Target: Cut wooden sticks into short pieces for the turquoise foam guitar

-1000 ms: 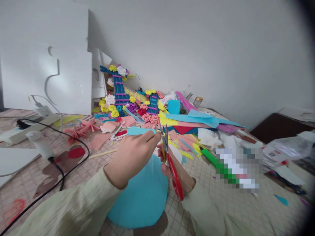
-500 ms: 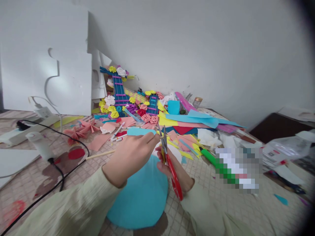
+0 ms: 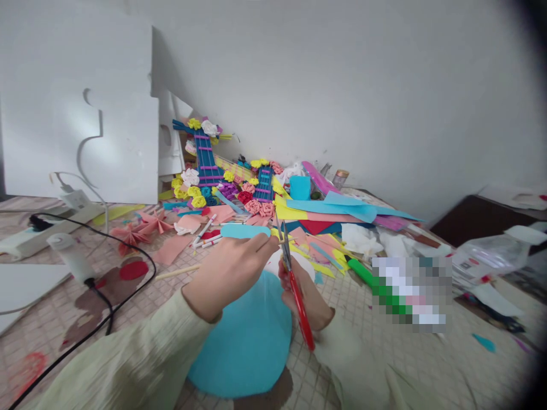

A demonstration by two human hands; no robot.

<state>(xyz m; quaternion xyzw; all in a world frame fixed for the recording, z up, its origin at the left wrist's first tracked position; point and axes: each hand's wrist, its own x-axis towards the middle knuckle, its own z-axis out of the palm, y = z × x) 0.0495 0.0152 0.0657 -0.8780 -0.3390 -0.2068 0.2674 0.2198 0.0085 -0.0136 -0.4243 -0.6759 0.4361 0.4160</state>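
Grey wall [image 3: 342,85], cluttered table [image 3: 359,310] beneath scissors [image 3: 298,293].

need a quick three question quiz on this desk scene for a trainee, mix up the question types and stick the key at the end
1. Multiple choice: what does the left grip hold?
a) a black cable
b) a pale stick
c) a yellow flower

2. True or false: the right grip holds the red-handled scissors.

3. Fill in the blank: in this view, the red oval piece lies to the ____ of the large blue sheet.

Key: 1. b; 2. true; 3. left
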